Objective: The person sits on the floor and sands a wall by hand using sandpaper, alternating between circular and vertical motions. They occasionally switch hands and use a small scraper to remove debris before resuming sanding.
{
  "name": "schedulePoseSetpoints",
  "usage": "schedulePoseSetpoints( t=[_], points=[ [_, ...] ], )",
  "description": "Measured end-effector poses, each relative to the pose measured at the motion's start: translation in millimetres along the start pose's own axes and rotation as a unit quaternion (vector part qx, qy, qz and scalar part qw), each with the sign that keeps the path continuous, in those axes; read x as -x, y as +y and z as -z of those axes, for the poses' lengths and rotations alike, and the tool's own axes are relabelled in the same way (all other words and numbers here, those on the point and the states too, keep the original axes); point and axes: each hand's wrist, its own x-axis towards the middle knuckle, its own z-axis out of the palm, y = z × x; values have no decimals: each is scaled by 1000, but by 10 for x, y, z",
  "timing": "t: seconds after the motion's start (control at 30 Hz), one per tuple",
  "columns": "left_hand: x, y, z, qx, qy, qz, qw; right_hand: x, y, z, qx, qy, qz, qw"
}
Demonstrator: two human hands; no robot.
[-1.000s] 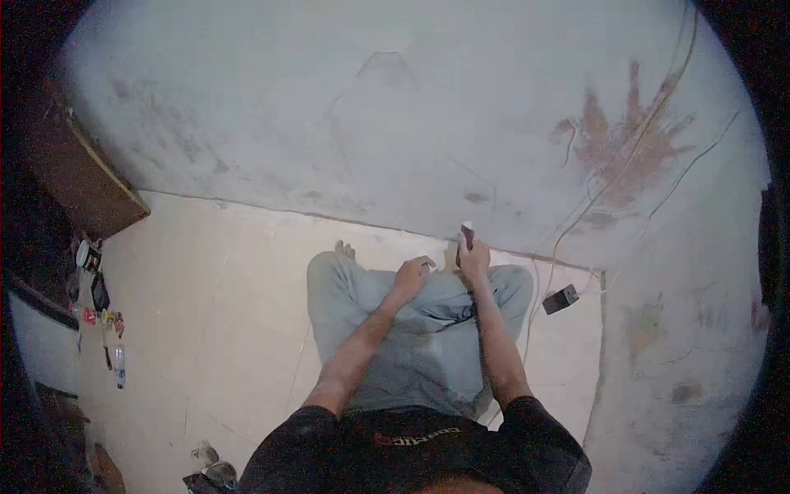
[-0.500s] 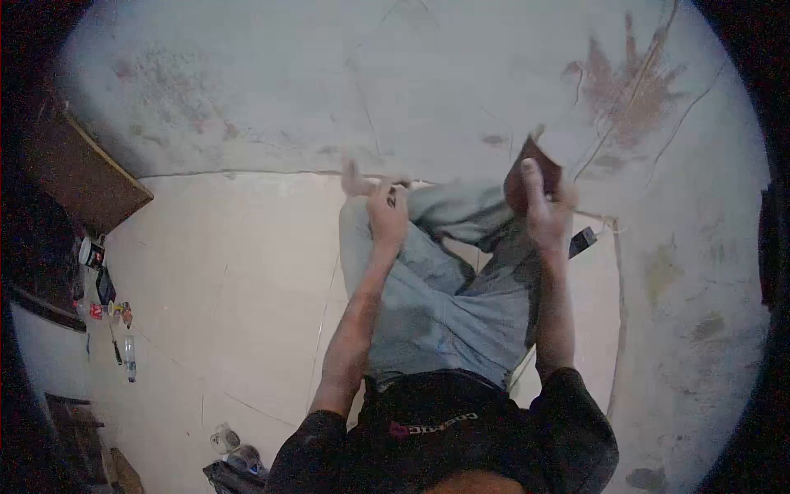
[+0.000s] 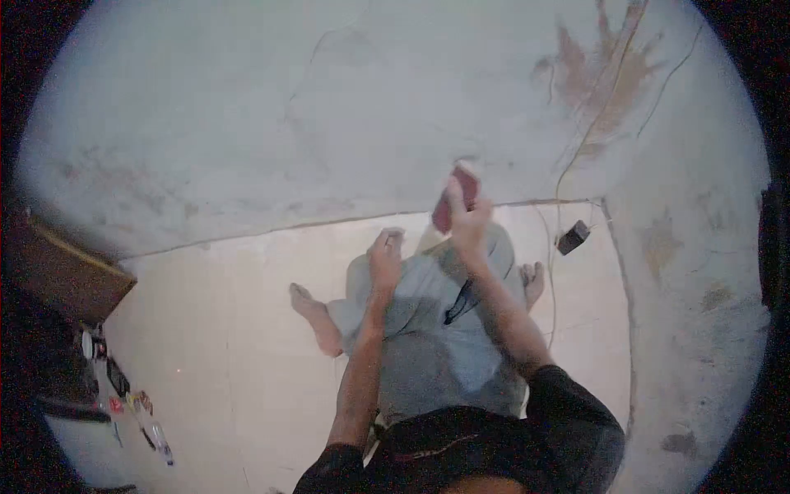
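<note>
Right hand [image 3: 469, 232] grips red pad [image 3: 467, 186] near wall [image 3: 370, 132]; weak hold could drop it. Left hand [image 3: 385, 259] half-curled, can't tell if holding anything. Cord [image 3: 559, 185] could snag right foot [image 3: 535, 282] if leg shifts.

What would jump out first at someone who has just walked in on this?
Probably the big, splayed reddish-brown stain high on the right of the facing wall. Next, the dark red object in the person's right hand, held up near that wall, then the small black box on the pale floor by the corner.
</note>
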Motion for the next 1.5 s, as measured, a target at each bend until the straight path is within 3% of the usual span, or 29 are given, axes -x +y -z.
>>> schedulePoseSetpoints(
  t=[0.03,0.1,0.17,0.27,0.37,0.43,0.47,0.53,0.6,0.63,0.7,0.87,0.93,0.97,1.03,1.07,1.17,1.23,1.27,1.33,1.37,1.43,1.47,1.5],
  points=[
    [130,-55,79,-27,-36,28,999,10,-22,-144,-21,10,7,1000],
    [238,-128,163,-30,-49,45,997,-3,399,-385,36,-69,-93,993],
    [165,-121,232,-16,-45,30,998,83,666,-581,60,-94,-55,992],
    [86,-172,106,-138,-21,54,989,327,1429,-559,154,-133,-46,978],
    [22,-451,8,-167,-30,45,985,270,1634,-484,132,-135,-33,981],
    [-5,-487,1,-39,-13,75,996,216,1702,-517,151,-138,-94,974],
    [-3,-467,44,-44,-25,78,996,183,1720,-556,169,-146,-137,965],
    [-45,-319,65,8,-45,161,986,147,1824,-610,167,-136,-136,967],
    [-75,-450,37,-20,-56,151,987,135,1872,-641,118,-151,-147,970],
    [-81,-521,36,-41,-56,142,987,150,1938,-697,135,-115,-109,978],
    [-161,-674,0,-80,-88,127,985,133,2010,-683,146,-107,-130,975],
    [-479,-325,-163,-93,-135,149,975,210,2068,-701,236,-61,-109,964],
    [-498,-366,-255,-44,-89,59,993,152,1817,-648,177,-20,-112,978],
    [-489,-417,-290,-40,-91,56,993,133,1745,-620,180,-16,-108,978],
    [-433,-535,-290,-143,-199,67,967,92,1673,-533,175,8,-75,982],
    [-438,-552,-279,-140,-202,62,967,-5,1649,-471,177,13,-72,982],
    [-450,-571,-306,-44,-175,31,983,-582,1343,-189,206,96,79,970],
    [-440,-660,-320,-28,-171,43,984,-1192,829,21,188,154,98,965],
    [-427,-680,-329,-26,-172,45,984,-1452,543,98,162,173,49,970],
    [-470,-726,-353,-79,-191,61,977,-1914,265,82,-65,362,84,926],
    [-480,-755,-361,-78,-191,57,977,-1908,357,20,-67,363,88,925],
    [-460,-803,-359,-40,-175,42,983,-1886,582,-57,150,270,160,938],
    [-459,-789,-355,-39,-178,38,983,-1880,619,-8,150,275,163,936],
    [-458,-690,-345,-48,-178,49,982,-1837,583,49,280,97,358,886]
  ],
)
